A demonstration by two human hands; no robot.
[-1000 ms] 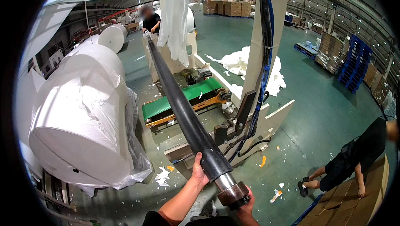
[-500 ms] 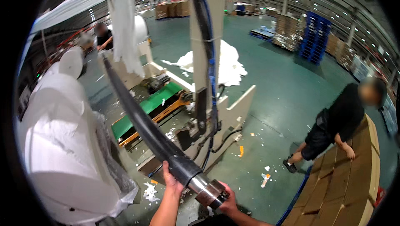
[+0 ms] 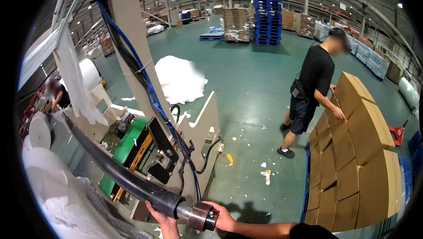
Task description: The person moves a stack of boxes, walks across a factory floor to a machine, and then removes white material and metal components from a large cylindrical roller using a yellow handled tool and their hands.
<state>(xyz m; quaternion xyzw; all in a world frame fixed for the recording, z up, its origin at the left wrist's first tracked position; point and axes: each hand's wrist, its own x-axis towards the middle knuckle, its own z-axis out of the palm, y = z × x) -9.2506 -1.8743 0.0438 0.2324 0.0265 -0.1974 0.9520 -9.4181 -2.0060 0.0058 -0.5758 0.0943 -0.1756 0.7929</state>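
Note:
A long black roller shaft slants across the lower left, its stepped bare-metal end close to me. My left hand cups the black part from beneath, just behind the metal end, with part of its fingers hidden under the shaft. At the metal tip, my right hand wraps around the far side of the collar. The shaft's other end reaches a second person at the far left, whose hands are near it. Beneath the shaft is a machine frame with a green belt.
Large white rolls stand at left, partly in plastic. A post with blue cables rises beside the shaft. At right, another person touches stacked cartons. A white heap, scraps and blue pallets are on the floor beyond.
My view has swung right, so the machine and shaft appear farther left. Both my hands remain on the shaft. The person at the cartons now stands more upright in view, both hands at the stack.

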